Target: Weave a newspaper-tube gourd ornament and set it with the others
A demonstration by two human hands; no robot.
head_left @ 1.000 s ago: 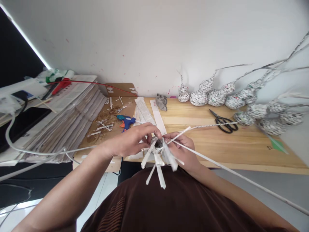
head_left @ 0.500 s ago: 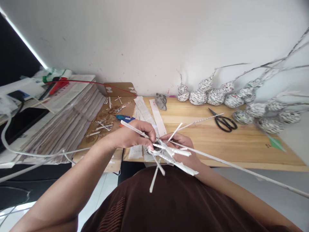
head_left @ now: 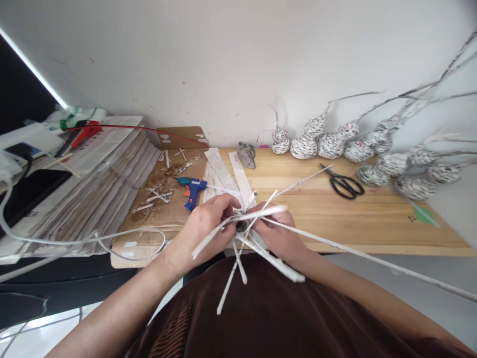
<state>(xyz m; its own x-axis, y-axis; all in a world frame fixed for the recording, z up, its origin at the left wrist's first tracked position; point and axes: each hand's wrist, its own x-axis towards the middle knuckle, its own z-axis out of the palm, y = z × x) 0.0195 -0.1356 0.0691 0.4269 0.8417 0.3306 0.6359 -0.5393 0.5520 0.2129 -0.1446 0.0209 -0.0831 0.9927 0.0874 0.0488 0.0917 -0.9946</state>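
Between my hands is a small piece woven from rolled newspaper strips [head_left: 241, 226], its loose white ends sticking out on all sides. My left hand [head_left: 214, 221] is closed on its left side, fingertips curled at the dark centre. From the right, my right hand [head_left: 279, 228] grips the piece, partly covered by the strips in front. One long paper strip [head_left: 335, 243] runs from the piece out past the right edge. Another, speckled strip [head_left: 298, 183] points up to the right toward the scissors. How the fingertips pinch the weave is hidden.
Black scissors [head_left: 345, 185] lie on the wooden table [head_left: 298, 211]. Several woven gourd shapes [head_left: 331, 145] line the wall at right. A blue glue gun [head_left: 193, 191] and paper scraps [head_left: 160, 194] lie on cardboard at left, beside a newspaper stack [head_left: 108, 184]. A white cable [head_left: 130, 256] loops nearby.
My left hand has shifted down and turned, uncovering the glue gun. The paper strips have swung round, one now crossing in front of my left hand. My right hand stays on the piece.
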